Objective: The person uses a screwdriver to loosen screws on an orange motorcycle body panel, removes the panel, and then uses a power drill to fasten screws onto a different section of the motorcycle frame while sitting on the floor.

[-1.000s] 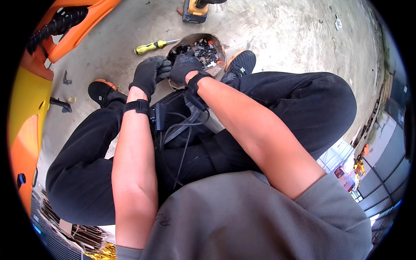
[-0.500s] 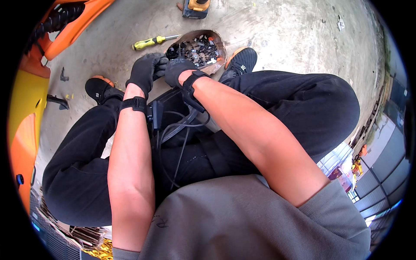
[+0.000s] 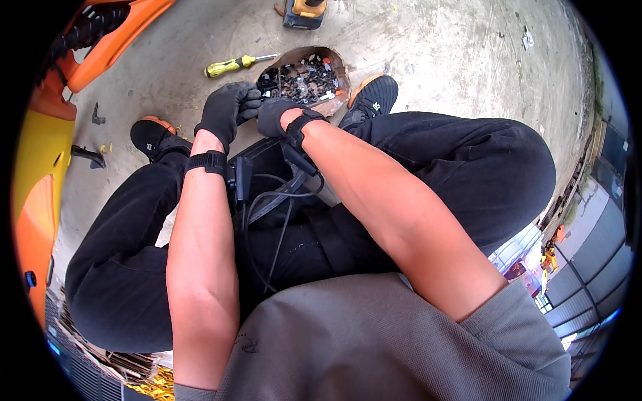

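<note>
My left hand (image 3: 226, 115), in a dark grey work glove, has its fingers curled closed at the near left of a cardboard box of small parts. Close by on its right is my right hand (image 3: 274, 115), gloved the same and closed, knuckles up. What either one grips is hidden. Just below them, a long black part (image 3: 257, 152) lies between my legs, partly covered by my wrists. The box (image 3: 330, 105) has an irregular rim and holds many small black, white and orange pieces (image 3: 307, 80).
A yellow screwdriver (image 3: 231, 66) lies left of the box. Farther off stands a yellow and black power tool (image 3: 304, 17). Orange and yellow panels (image 3: 43, 147) rise at the left. Black cables (image 3: 287, 194) loop from the wrist devices over my lap. Small black scraps (image 3: 98, 113) lie on the concrete floor.
My right hand has drawn back a little toward me and lowered, uncovering more of the box's near left end. My left hand stays almost still.
</note>
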Available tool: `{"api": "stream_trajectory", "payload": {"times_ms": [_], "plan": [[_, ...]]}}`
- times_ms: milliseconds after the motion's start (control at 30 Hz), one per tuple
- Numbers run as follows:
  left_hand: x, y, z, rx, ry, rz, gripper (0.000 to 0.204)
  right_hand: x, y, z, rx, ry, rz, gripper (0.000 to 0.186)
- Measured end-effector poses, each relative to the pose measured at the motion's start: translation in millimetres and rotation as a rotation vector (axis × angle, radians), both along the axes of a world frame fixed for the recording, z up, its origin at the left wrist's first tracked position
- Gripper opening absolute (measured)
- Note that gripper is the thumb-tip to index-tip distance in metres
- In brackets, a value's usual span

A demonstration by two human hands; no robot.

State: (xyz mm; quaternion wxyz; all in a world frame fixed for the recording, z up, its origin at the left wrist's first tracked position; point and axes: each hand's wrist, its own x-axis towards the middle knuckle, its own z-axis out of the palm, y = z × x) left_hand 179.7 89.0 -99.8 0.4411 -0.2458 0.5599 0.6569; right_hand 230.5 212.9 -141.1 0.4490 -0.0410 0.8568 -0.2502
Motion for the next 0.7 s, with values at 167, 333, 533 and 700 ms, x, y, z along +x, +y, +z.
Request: {"api": "stream_trajectory", "payload": {"times_ms": [167,333,533,700], "plan": [[-0.3,-1.1,-3.5,0.025,-0.005,-0.002,0.024,1.2,-1.8,-8.3,-0.004,-0.004,0.010,0.033],[-0.7,-2.2,-5.0,0.023,-0.009,-0.017,0.023,1.0,-4.4,-9.5,0.003,0.018,0.054,0.031],[0.1,-1.5,-5.4,0.028,-0.006,-0.022,0.023,1.5,-3.9,-7.7,0.015,0.010,0.035,0.031],[-0.2,-1.5,-5.5,0.009,-0.006,-0.024,0.024,3.1,-3.3,-11.7,-0.010,0.028,0.004,0.030]]}}
